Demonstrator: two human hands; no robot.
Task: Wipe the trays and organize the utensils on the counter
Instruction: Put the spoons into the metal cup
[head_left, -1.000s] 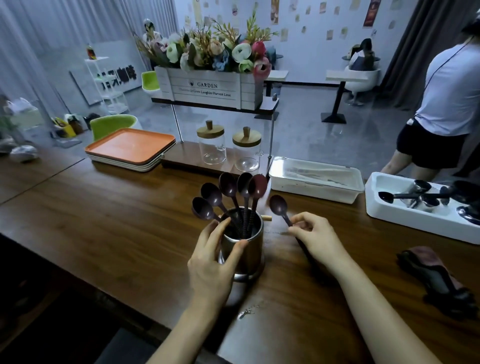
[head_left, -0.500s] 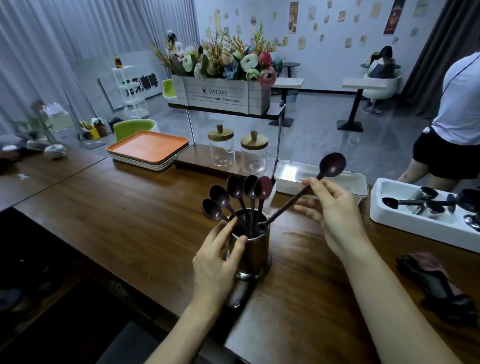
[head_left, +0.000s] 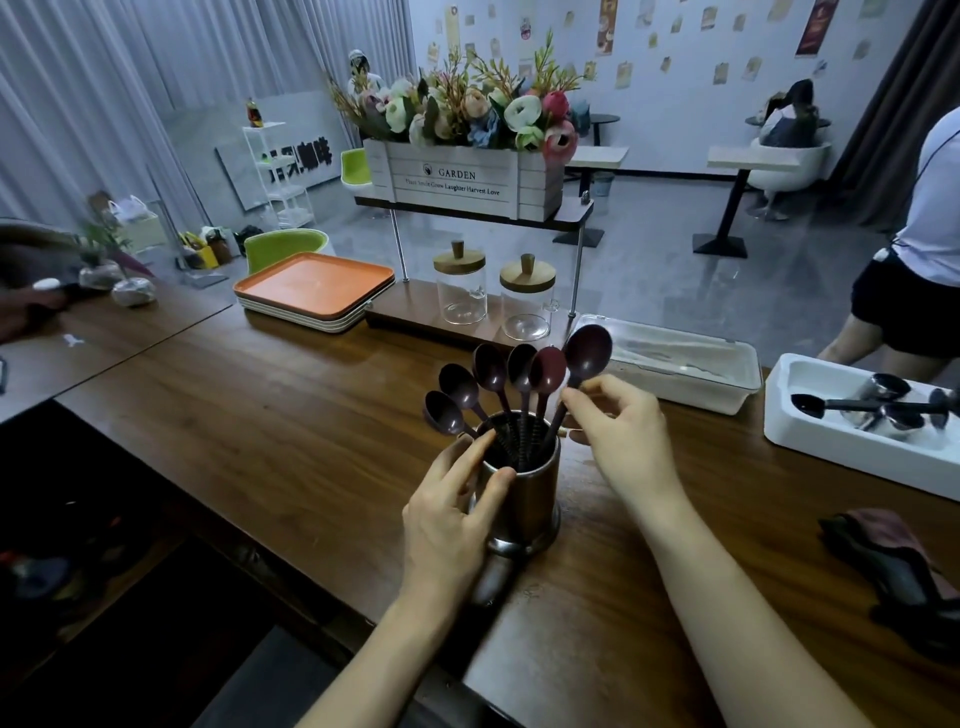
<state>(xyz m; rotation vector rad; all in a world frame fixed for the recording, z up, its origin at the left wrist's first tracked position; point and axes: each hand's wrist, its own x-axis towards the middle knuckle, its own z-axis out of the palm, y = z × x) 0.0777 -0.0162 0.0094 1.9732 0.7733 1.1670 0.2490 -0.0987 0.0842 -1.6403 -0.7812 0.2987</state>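
Observation:
A steel utensil cup (head_left: 530, 493) stands on the wooden counter (head_left: 291, 415) with several dark brown spoons fanned out of it. My left hand (head_left: 457, 514) grips the cup's near left side, thumb at the rim. My right hand (head_left: 618, 441) pinches the handle of the rightmost dark spoon (head_left: 587, 351), which stands in the cup with its bowl up. A stack of trays with an orange one on top (head_left: 317, 286) lies at the back left.
Two lidded glass jars (head_left: 524, 301) stand behind the cup under a flower box shelf. A clear lidded box (head_left: 675, 364) and a white bin (head_left: 852, 441) with metal cups and a scoop sit right. A dark cloth (head_left: 893, 561) lies near right. A person stands beyond the counter, far right.
My right hand lifted the spoon off the counter, swung it up and lowered its handle into the cup. The left hand kept hold of the cup.

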